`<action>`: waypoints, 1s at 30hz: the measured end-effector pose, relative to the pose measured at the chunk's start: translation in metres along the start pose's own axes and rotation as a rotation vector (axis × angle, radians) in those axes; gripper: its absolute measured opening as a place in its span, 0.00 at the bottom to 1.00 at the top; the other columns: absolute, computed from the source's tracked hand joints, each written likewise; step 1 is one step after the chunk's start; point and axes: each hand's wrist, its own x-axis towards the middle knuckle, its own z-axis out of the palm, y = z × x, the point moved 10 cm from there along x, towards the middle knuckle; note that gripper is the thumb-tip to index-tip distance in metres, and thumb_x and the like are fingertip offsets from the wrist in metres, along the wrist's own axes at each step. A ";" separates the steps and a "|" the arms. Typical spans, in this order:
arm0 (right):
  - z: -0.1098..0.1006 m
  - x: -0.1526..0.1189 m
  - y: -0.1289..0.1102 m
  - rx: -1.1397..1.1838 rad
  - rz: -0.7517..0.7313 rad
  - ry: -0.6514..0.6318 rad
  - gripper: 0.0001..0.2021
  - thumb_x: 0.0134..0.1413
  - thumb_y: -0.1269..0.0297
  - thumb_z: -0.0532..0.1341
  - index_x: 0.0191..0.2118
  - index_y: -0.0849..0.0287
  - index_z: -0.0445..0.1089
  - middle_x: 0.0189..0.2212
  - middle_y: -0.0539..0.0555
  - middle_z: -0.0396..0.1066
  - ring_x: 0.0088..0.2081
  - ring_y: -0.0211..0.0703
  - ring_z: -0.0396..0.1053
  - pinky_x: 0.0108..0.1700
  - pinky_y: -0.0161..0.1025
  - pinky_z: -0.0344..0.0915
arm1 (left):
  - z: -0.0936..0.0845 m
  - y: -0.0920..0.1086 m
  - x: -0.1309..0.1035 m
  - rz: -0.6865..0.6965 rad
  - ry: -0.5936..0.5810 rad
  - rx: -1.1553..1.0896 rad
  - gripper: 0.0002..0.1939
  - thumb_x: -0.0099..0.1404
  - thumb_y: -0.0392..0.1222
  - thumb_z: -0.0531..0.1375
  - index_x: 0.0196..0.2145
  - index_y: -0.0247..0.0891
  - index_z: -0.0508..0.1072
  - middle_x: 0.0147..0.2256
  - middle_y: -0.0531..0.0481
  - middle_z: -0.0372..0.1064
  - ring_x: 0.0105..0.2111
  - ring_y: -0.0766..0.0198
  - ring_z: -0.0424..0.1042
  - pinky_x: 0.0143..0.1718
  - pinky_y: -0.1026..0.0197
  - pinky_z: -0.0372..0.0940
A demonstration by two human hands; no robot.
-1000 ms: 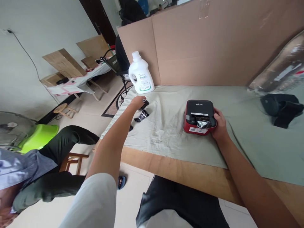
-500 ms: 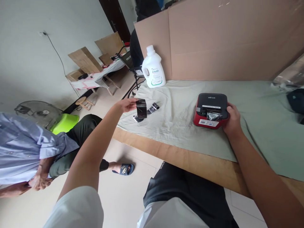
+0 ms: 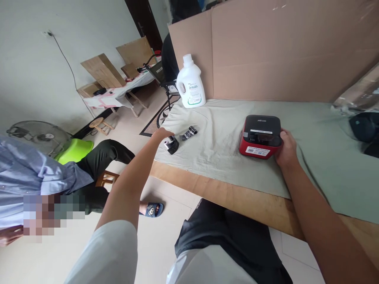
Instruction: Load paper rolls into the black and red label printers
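My right hand (image 3: 286,149) grips the right side of a small label printer (image 3: 261,136) with a black top and a red base, standing on the cloth. A white sticker is on its front. At the table's left end, my left hand (image 3: 162,135) is closed at the upper edge of a black strip (image 3: 173,146), low over the cloth; the fingertips are partly hidden. A small white roll shows beside that strip, partly covered. Just to the right lies another dark, shiny curled strip (image 3: 188,133).
A white detergent bottle (image 3: 191,83) stands at the back left before a tall cardboard panel (image 3: 281,51). Dark items (image 3: 367,126) and clear plastic lie at the far right. A seated person (image 3: 50,169) is on my left, near a fan and a green basin (image 3: 75,151).
My left hand has lowered the black strip toward the cloth beside the white roll. A shiny dark piece at the printer's front no longer shows. My right hand stays on the printer.
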 end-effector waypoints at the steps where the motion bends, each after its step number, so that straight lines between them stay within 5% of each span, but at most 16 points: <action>1: -0.002 -0.001 -0.001 -0.025 0.018 0.010 0.19 0.46 0.55 0.68 0.43 0.61 0.78 0.40 0.57 0.79 0.42 0.45 0.75 0.54 0.43 0.71 | -0.010 0.007 -0.008 0.010 0.067 0.004 0.36 0.53 0.50 0.76 0.55 0.30 0.75 0.54 0.23 0.75 0.64 0.28 0.68 0.56 0.42 0.70; 3: -0.008 -0.002 -0.005 -0.065 0.059 -0.007 0.18 0.45 0.57 0.66 0.42 0.58 0.78 0.42 0.57 0.79 0.46 0.48 0.76 0.57 0.46 0.71 | -0.025 0.032 -0.035 0.075 0.217 -0.040 0.41 0.59 0.56 0.72 0.64 0.32 0.68 0.62 0.25 0.69 0.68 0.32 0.63 0.59 0.44 0.68; 5: -0.008 -0.007 -0.010 -0.128 0.076 -0.116 0.20 0.38 0.60 0.67 0.43 0.54 0.79 0.49 0.57 0.79 0.54 0.53 0.75 0.63 0.49 0.68 | -0.007 0.081 -0.071 0.274 0.207 -0.179 0.39 0.65 0.59 0.66 0.67 0.37 0.66 0.62 0.32 0.71 0.65 0.38 0.69 0.62 0.46 0.67; 8: -0.005 -0.023 -0.009 -0.311 0.071 -0.323 0.40 0.26 0.67 0.75 0.55 0.45 0.75 0.61 0.54 0.74 0.63 0.58 0.70 0.71 0.55 0.61 | 0.087 0.175 -0.126 0.522 -0.286 -0.564 0.34 0.70 0.64 0.60 0.65 0.41 0.70 0.63 0.39 0.72 0.60 0.45 0.75 0.63 0.48 0.67; 11: -0.004 -0.042 -0.005 -0.471 -0.006 -0.353 0.58 0.21 0.69 0.81 0.67 0.43 0.64 0.66 0.56 0.69 0.65 0.62 0.69 0.73 0.62 0.57 | 0.169 0.249 -0.159 0.490 -0.587 -0.886 0.37 0.68 0.64 0.61 0.68 0.44 0.67 0.71 0.44 0.62 0.72 0.48 0.59 0.74 0.49 0.53; 13: 0.003 -0.050 -0.007 -0.560 -0.092 -0.315 0.60 0.26 0.64 0.82 0.70 0.45 0.59 0.66 0.59 0.68 0.65 0.64 0.69 0.72 0.66 0.58 | 0.201 0.280 -0.163 0.414 -0.722 -1.116 0.35 0.70 0.59 0.59 0.69 0.43 0.66 0.69 0.45 0.65 0.72 0.50 0.61 0.75 0.49 0.52; 15: 0.022 -0.053 -0.010 -0.646 -0.158 -0.287 0.59 0.30 0.59 0.82 0.71 0.47 0.58 0.65 0.60 0.69 0.64 0.65 0.70 0.70 0.68 0.60 | 0.207 0.295 -0.154 0.401 -0.796 -1.276 0.32 0.70 0.54 0.59 0.68 0.44 0.67 0.66 0.47 0.70 0.69 0.51 0.66 0.74 0.49 0.55; 17: 0.060 -0.050 -0.014 -0.689 -0.218 -0.315 0.58 0.33 0.57 0.82 0.72 0.48 0.56 0.65 0.60 0.70 0.63 0.65 0.70 0.70 0.67 0.61 | 0.190 0.290 -0.128 0.423 -0.767 -1.345 0.29 0.69 0.49 0.60 0.66 0.45 0.71 0.63 0.50 0.73 0.67 0.52 0.68 0.72 0.51 0.57; 20: 0.147 -0.039 -0.017 -0.620 -0.327 -0.429 0.55 0.39 0.57 0.81 0.72 0.48 0.57 0.67 0.61 0.67 0.67 0.63 0.67 0.72 0.61 0.60 | 0.141 0.257 -0.067 0.411 -0.616 -1.374 0.24 0.68 0.45 0.60 0.60 0.43 0.76 0.58 0.51 0.78 0.64 0.52 0.72 0.69 0.52 0.62; 24: 0.271 -0.014 0.018 -0.462 -0.347 -0.615 0.52 0.43 0.54 0.79 0.72 0.50 0.57 0.67 0.61 0.67 0.66 0.64 0.67 0.71 0.60 0.61 | 0.083 0.199 0.021 0.216 -0.424 -1.392 0.17 0.70 0.44 0.58 0.52 0.37 0.78 0.48 0.48 0.83 0.51 0.53 0.80 0.58 0.53 0.72; 27: 0.332 0.005 0.073 -0.401 -0.289 -0.706 0.57 0.41 0.53 0.80 0.75 0.49 0.52 0.67 0.62 0.67 0.66 0.68 0.66 0.70 0.65 0.61 | 0.067 0.158 0.071 0.035 -0.297 -1.378 0.14 0.70 0.43 0.58 0.47 0.35 0.78 0.39 0.46 0.83 0.40 0.56 0.82 0.48 0.56 0.75; 30: 0.359 0.016 0.126 -0.408 -0.245 -0.737 0.62 0.40 0.53 0.80 0.77 0.47 0.47 0.70 0.61 0.63 0.70 0.70 0.60 0.73 0.70 0.55 | 0.075 0.134 0.103 -0.058 -0.246 -1.354 0.13 0.71 0.44 0.57 0.44 0.35 0.77 0.34 0.47 0.82 0.34 0.58 0.80 0.42 0.59 0.75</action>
